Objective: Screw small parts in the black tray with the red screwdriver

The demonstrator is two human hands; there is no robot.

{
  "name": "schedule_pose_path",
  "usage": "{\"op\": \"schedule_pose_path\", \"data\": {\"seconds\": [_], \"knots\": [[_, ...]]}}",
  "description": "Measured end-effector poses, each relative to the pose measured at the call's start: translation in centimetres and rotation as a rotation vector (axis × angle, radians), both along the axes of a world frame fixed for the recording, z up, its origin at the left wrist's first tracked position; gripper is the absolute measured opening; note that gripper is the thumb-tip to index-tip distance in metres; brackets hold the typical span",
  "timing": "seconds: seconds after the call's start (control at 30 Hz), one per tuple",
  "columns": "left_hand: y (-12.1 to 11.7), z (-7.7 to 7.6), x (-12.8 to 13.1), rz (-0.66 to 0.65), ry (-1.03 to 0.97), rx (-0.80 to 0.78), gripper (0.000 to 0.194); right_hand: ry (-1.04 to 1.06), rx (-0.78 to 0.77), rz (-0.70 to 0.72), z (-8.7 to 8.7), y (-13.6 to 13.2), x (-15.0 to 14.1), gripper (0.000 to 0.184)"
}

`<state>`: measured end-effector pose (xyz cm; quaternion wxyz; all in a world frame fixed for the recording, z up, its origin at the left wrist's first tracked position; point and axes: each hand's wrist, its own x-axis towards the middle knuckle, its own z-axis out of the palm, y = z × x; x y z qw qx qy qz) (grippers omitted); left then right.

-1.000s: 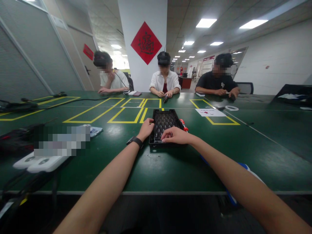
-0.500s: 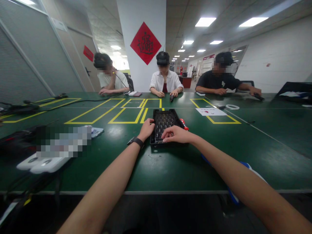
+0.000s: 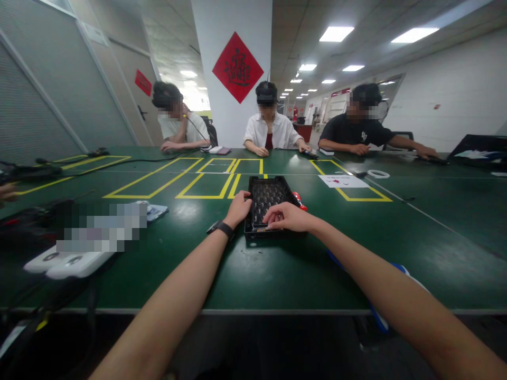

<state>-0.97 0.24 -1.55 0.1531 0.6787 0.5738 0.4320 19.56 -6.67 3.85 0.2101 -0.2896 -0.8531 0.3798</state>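
Note:
A black rectangular tray (image 3: 285, 186) lies in front of me on the green table, with rows of small pale and dark shapes inside. My left hand (image 3: 238, 208), wearing a dark wristband, grips the tray's left wall, its thumb over the rim. My right hand (image 3: 288, 216) is over the tray's near end, fingers curled and pinched together at the near wall. Beside those fingertips shows a small light strip (image 3: 261, 229); whether they hold it I cannot tell. Against the tray's right side lies a red-handled object (image 3: 300, 201), partly hidden.
White devices (image 3: 69, 266) and cables lie on the left of the green table (image 3: 222, 279). A printed sheet (image 3: 343, 181) and a white ring (image 3: 378, 173) lie to the right. Three people sit opposite: one person (image 3: 269, 129) in the middle, others either side.
My hands stay almost still; the right fingertips shift slightly and the light strip shows more clearly. Across the table, the middle person's hand has moved a dark tool toward my right.

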Motion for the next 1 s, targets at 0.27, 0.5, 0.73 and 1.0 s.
{"op": "schedule_pose_path", "data": {"seconds": [0.27, 0.5, 0.73, 1.0], "knots": [[0.18, -0.13, -0.02, -0.007, -0.007, 0.019, 0.032, 0.022, 0.125, -0.012, 0.10, -0.53, -0.06, 0.022], [0.01, 0.07, 0.06, -0.005, -0.001, 0.001, 0.032, -0.017, 0.182, -0.016, -0.34, -0.27, -0.15, 0.023], [0.16, -0.12, -0.02, -0.008, -0.009, 0.016, 0.032, 0.004, 0.109, -0.009, -0.33, -0.19, -0.07, 0.028], [0.28, -0.21, 0.02, -0.008, -0.003, 0.014, 0.034, 0.038, 0.097, -0.022, -0.13, -0.35, 0.00, 0.028]]}}
